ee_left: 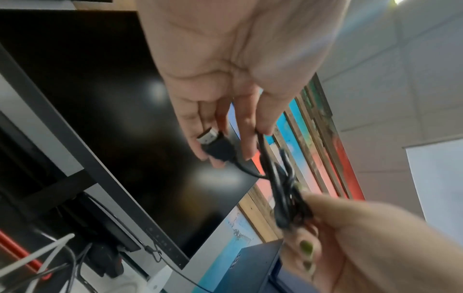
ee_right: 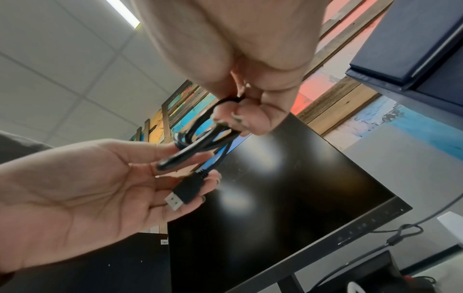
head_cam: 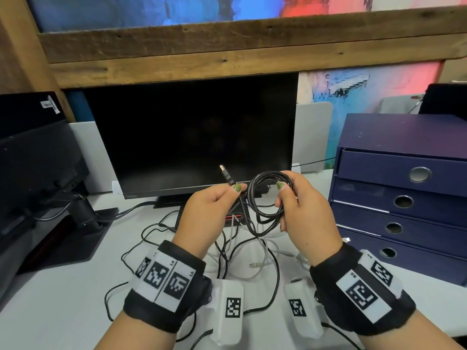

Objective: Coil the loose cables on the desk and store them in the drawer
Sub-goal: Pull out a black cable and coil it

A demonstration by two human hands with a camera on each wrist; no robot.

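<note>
My right hand (head_cam: pixel 300 205) grips a black cable wound into a coil (head_cam: pixel 265 198), held up in front of the monitor. My left hand (head_cam: pixel 214 205) pinches the same cable just below its silver-tipped plug (head_cam: pixel 226 174), which points up. In the left wrist view the plug (ee_left: pixel 213 143) lies across my left fingers (ee_left: pixel 195 126), and the coil (ee_left: pixel 283 190) runs down into my right hand (ee_left: pixel 350 237). In the right wrist view my right fingers (ee_right: pixel 250 117) curl round the coil (ee_right: pixel 200 138), and the plug (ee_right: pixel 185 193) rests on my left fingertips (ee_right: pixel 210 179).
Several loose black and white cables (head_cam: pixel 242 251) lie tangled on the white desk (head_cam: pixel 63 294) below my hands. A dark blue drawer unit (head_cam: pixel 404 198) with all drawers closed stands at the right. A black monitor (head_cam: pixel 192 135) is behind, and a second screen (head_cam: pixel 38 160) stands at the left.
</note>
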